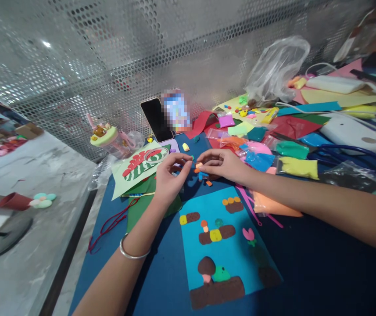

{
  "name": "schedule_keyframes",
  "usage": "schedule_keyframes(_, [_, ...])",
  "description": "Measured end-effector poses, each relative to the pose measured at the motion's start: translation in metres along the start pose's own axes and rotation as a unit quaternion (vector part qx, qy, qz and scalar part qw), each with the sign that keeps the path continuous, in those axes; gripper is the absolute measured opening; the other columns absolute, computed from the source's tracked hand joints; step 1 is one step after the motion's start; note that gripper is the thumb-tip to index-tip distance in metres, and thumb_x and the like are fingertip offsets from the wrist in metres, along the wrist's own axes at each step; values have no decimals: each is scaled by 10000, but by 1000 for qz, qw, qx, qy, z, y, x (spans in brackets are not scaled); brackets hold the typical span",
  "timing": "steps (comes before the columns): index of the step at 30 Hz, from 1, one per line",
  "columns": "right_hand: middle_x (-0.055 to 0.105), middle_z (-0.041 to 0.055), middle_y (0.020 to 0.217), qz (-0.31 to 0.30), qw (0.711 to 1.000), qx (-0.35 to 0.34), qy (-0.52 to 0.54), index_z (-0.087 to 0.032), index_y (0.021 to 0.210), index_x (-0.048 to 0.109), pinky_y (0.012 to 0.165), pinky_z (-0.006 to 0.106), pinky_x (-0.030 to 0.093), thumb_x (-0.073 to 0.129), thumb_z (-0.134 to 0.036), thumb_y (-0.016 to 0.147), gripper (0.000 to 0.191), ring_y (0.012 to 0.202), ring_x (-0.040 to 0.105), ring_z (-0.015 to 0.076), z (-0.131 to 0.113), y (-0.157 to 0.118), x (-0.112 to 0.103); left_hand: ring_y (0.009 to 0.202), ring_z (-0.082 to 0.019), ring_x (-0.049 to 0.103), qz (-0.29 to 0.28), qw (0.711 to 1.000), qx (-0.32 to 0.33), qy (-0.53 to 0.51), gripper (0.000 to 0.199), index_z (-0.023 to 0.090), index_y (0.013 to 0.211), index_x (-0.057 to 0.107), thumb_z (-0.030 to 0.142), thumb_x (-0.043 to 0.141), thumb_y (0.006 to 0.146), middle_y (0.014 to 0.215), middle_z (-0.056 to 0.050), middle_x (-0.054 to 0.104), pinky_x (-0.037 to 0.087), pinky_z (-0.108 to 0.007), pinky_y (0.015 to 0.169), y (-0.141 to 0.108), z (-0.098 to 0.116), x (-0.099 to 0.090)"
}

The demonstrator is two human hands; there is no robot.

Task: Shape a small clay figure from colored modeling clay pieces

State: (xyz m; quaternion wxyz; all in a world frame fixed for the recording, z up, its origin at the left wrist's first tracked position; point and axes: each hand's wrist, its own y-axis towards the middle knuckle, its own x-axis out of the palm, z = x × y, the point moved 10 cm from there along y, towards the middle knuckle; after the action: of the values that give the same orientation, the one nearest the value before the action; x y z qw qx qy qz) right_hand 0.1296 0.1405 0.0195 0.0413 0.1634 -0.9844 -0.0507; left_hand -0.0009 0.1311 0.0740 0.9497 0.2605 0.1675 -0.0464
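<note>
Clay figure in right grip

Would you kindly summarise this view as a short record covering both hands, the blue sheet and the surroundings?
Left hand: pinching what looks like a small green piece
Right hand: fingertips on a small orange-and-blue figure
Blue sheet: bears brown blocks, a mushroom, a pink tulip
Left side: watermelon picture, lidded cup
Behind: two phones before a perforated metal panel
Right side: yellow packet
</note>
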Motion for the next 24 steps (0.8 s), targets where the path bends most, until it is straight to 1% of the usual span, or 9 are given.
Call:
schedule_keyframes(3, [703,23,810,0,1000,-11,7,-182,889,637,651,269,559,782,-288,653,296,785,684,163,-1,1,0,713,-127,601,-31,999,-6,8,124,180,792,664,303,667,776,883,-53,649,482,-207,561,4,0,0])
schedule_keyframes(6, [703,26,802,-3,1000,-4,7,-184,893,636,618,251,558,777,-292,661,293,775,685,157,1,1,0,738,-138,611,-67,997,-15,18,139,178,786,687,316,677,772,903,-66,649,483,-204,553,6,0,3])
schedule_keyframes(8, [701,27,781,-3,1000,4,6,-182,901,637,580,235,547,774,-295,670,291,749,683,152,2,1,0,746,-140,613,-80,996,-20,28,134,176,774,694,310,677,775,897,-69,653,483,-201,552,7,2,3])
schedule_keyframes(11, [698,26,768,-3,1000,14,11,-180,909,638,556,227,536,772,-295,675,293,729,681,152,4,0,0,738,-135,611,-79,996,-22,46,123,172,766,697,291,671,776,887,-68,661,478,-197,555,7,5,3])
schedule_keyframes(15, [696,26,769,-4,1000,12,10,-180,910,638,565,240,538,773,-301,673,299,736,680,160,4,0,0,714,-130,612,-76,995,-19,59,109,169,774,696,272,661,775,857,-58,674,479,-200,560,6,8,5])
schedule_keyframes(21, [688,26,777,-5,1000,-13,-18,-189,906,642,607,271,552,747,-311,698,263,763,680,171,1,0,0,669,-123,618,-81,995,-6,65,99,169,793,690,252,638,782,808,-46,678,481,-202,539,4,8,10])
schedule_keyframes(24, [691,26,800,-3,1000,-23,-17,-193,903,642,678,298,567,750,-294,688,261,787,678,169,-1,0,0,668,-124,623,-76,994,3,73,93,171,796,688,244,634,779,797,-44,680,484,-202,542,3,9,11])
